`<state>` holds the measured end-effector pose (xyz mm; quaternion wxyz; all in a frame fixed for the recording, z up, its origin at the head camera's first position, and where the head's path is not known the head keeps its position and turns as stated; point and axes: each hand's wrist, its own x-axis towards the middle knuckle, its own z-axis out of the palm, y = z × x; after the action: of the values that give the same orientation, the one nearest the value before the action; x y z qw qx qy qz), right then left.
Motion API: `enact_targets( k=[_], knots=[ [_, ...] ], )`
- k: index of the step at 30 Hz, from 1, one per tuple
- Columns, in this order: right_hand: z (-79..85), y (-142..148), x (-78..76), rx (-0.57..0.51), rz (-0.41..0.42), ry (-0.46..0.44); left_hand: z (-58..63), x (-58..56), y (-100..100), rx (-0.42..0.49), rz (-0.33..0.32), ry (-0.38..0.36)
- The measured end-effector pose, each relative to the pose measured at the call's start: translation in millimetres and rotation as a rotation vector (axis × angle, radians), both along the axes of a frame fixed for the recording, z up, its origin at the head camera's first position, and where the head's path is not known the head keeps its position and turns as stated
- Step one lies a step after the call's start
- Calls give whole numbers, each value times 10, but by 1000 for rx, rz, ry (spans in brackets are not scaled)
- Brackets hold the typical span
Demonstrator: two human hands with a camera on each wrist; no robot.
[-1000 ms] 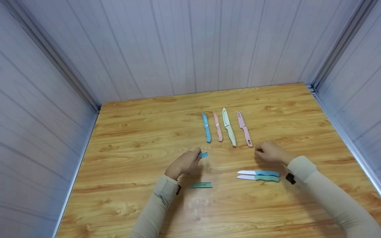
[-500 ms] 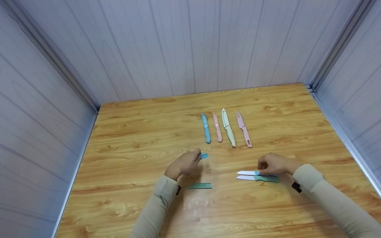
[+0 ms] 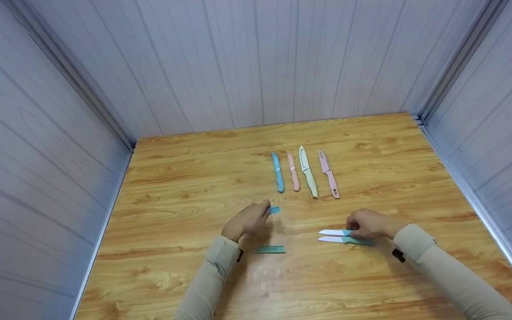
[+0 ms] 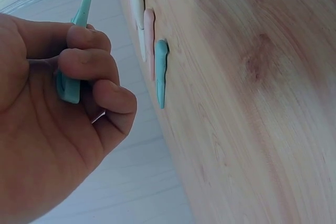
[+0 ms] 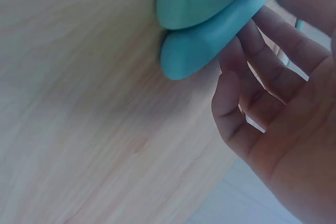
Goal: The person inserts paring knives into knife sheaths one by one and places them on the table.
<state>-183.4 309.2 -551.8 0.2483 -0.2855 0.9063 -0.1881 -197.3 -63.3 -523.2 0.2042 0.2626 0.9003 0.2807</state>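
Observation:
In the head view my left hand (image 3: 247, 221) pinches a blue knife sheath (image 3: 274, 210) above the table; the left wrist view shows the sheath (image 4: 69, 90) between thumb and curled fingers. My right hand (image 3: 371, 223) is at the handle of a blue paring knife (image 3: 332, 232), thumb and fingertips on either side near the blade. That knife lies alongside a green paring knife (image 3: 331, 239), white blades pointing left. In the right wrist view the blue handle (image 5: 197, 51) touches the green handle (image 5: 194, 1). A green sheath (image 3: 270, 250) rests on the table near my left wrist.
Farther back on the wooden table (image 3: 185, 178) lie a sheathed blue knife (image 3: 278, 173), a small pink knife (image 3: 293, 172), a longer cream knife (image 3: 309, 175) and a wider pink knife (image 3: 330, 174), side by side. Pale panel walls (image 3: 234, 66) enclose the table's back and sides.
My right hand has come down toward me from beside the pink knife onto the blue paring knife's handle. The left hand stays in place with the blue sheath.

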Motion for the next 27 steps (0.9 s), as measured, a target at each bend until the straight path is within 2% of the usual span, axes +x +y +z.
enact_targets(
  k=[8, 12, 20, 27],
  knots=[
    [-8, -39, 33, 1, 10, 24, -11, 12, 1, 9, -15, 46],
    [-32, -36, 32, -12, -17, 30, -7, -1, 6, 25, -23, 60],
    [-71, -48, -34, -38, -75, 35, 49, -50, 34, 75, 1, 12],
    [-18, -100, -125, -149, -131, 62, 99, -91, 76, 107, -9, 58]
  ],
)
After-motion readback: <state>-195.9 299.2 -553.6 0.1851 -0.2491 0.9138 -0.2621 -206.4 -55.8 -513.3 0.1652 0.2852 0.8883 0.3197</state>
